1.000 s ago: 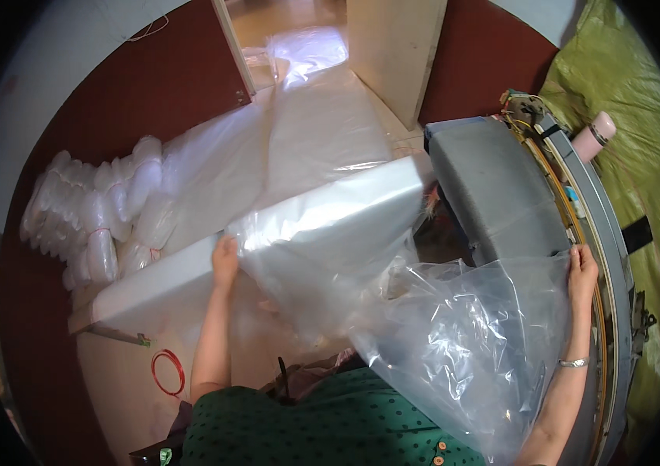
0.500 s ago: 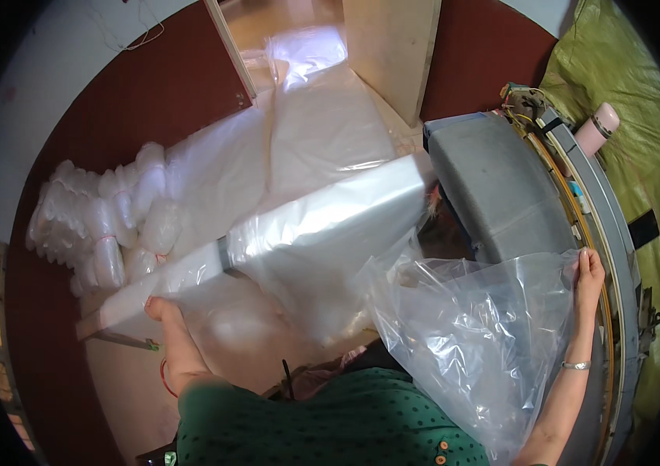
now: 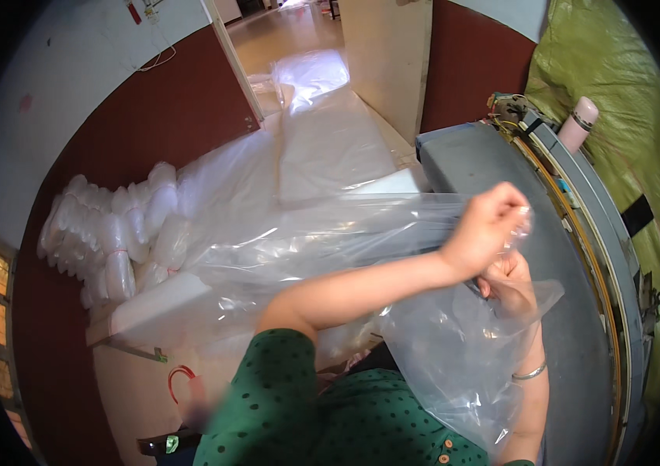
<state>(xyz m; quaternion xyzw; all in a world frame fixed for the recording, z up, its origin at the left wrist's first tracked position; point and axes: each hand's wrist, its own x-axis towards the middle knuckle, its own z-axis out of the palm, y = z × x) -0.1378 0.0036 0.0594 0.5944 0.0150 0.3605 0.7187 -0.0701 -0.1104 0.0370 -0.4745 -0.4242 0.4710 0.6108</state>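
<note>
My left arm reaches across to the right, and my left hand (image 3: 484,231) is closed on a bunched edge of a clear plastic sheet, just above my other hand. My right hand (image 3: 512,286) is closed too, gripping the clear plastic sheet (image 3: 450,353) that hangs in folds down toward my lap. Another stretch of see-through film trails leftward from my hands over the long low bench. Both hands are over the near edge of a grey padded machine top (image 3: 559,311). Some fingers are blurred or covered by film.
Several tied plastic bundles (image 3: 119,268) lie at the left by the red wall. A stack of flat plastic sheeting (image 3: 330,144) runs toward the doorway. Behind the curved machine rail (image 3: 606,248) stand a pink bottle (image 3: 578,126) and a green tarpaulin (image 3: 617,85).
My left hand has left the bench at the left and crossed to the right beside my right hand. Film now stretches over the bench. My right hand has moved inward and slightly down.
</note>
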